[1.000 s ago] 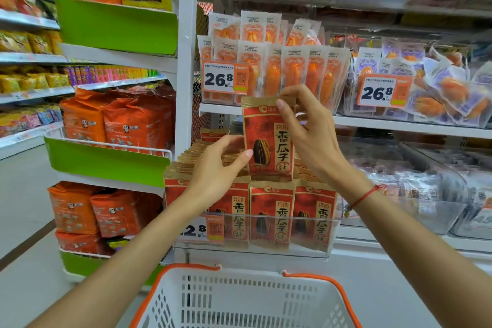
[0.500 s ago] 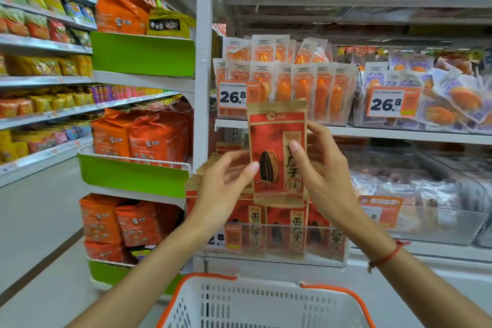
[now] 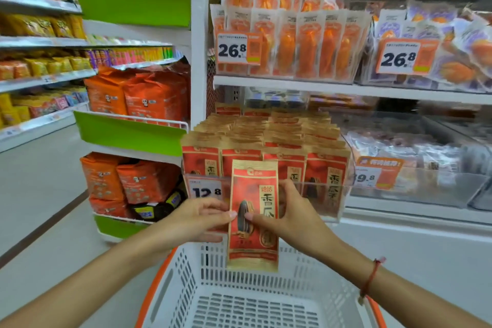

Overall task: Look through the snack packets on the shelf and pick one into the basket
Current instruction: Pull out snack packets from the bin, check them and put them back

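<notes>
Red packet (image 3: 253, 213) upright over white basket (image 3: 170, 285); both hands (image 3: 198, 221) (image 3: 290, 217) pinching

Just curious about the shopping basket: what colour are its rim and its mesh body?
In the head view, the basket has an orange rim and a white slotted body.

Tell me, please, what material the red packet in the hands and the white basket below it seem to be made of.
The red packet looks like printed foil or plastic film, semi-glossy: its gold borders have a metallic look and it is thin and flat. Which of the two cannot be told. The basket looks like rigid moulded plastic, matte white, with even slots in its walls and an orange rim.
</notes>
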`<state>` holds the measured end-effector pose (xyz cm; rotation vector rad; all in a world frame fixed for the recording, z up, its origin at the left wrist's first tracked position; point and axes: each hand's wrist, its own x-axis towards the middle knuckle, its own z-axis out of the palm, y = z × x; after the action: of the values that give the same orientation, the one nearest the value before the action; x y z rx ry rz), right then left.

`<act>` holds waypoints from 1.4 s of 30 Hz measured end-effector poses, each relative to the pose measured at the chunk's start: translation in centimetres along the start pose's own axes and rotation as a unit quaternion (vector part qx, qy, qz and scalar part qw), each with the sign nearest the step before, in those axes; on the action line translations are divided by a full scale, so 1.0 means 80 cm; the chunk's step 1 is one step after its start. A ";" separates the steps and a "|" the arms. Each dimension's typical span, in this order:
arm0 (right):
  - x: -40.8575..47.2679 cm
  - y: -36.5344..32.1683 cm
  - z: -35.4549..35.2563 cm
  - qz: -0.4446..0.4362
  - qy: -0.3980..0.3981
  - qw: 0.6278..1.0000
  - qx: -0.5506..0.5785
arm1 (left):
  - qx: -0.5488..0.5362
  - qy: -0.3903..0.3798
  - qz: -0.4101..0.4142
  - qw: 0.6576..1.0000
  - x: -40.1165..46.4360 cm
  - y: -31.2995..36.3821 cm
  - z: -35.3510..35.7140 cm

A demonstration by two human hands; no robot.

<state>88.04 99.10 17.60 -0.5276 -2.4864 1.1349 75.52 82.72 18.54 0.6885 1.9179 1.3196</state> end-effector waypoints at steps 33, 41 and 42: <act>-0.002 0.010 0.006 0.058 -0.068 0.986 0.139 | -0.013 0.058 0.099 0.993 0.000 -0.003 0.010; 0.000 0.016 -0.026 0.021 -0.204 0.961 0.184 | -0.040 0.046 0.108 0.992 -0.008 0.001 -0.013; 0.002 0.017 -0.030 0.018 -0.208 0.960 0.186 | -0.038 0.040 0.109 0.992 -0.008 0.001 -0.013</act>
<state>89.30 101.56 18.05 -0.2429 -2.4986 1.8378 75.10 81.67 19.05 0.8367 1.8847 1.5691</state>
